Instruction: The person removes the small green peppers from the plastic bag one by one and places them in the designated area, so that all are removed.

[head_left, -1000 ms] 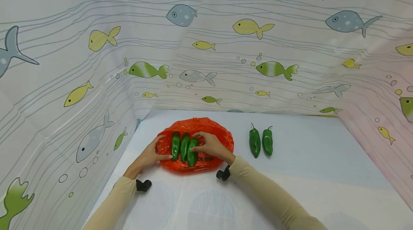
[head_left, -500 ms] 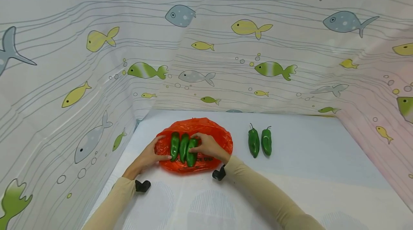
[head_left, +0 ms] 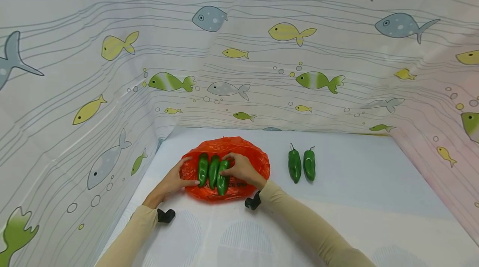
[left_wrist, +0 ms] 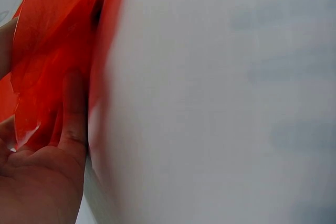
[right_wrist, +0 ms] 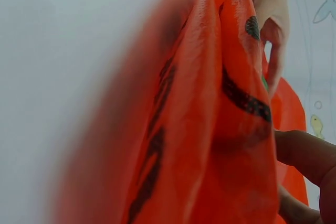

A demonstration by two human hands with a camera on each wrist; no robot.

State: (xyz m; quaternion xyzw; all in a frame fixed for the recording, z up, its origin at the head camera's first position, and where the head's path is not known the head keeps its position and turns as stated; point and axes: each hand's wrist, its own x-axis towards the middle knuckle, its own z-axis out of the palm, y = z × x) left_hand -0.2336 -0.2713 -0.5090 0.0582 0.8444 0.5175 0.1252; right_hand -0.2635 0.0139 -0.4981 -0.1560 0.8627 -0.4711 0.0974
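Three long green peppers lie side by side on a red plastic bag with black print (head_left: 239, 194): a left pepper (head_left: 203, 170), a middle pepper (head_left: 213, 171) and a right pepper (head_left: 223, 181). My right hand (head_left: 243, 170) holds the right pepper, thumb on its near side and fingers at its upper end. At the bag's left side my left hand (head_left: 174, 179) grips the plastic, its thumb tip beside the left pepper's lower end. The left wrist view shows the left hand (left_wrist: 50, 166) against the red film. Bag folds hide the peppers almost wholly in the right wrist view.
A pair of green peppers, one with a long curved stem (head_left: 295, 165) and another beside it (head_left: 309, 165), lies on the white table (head_left: 359, 175) to the right of the bag. Fish-patterned sheets (head_left: 262, 67) wall in the left, back and right sides.
The right pepper has shifted slightly toward me, its lower end a little nearer the bag's front. The left hand stays in place, and the right wrist has moved slightly left.
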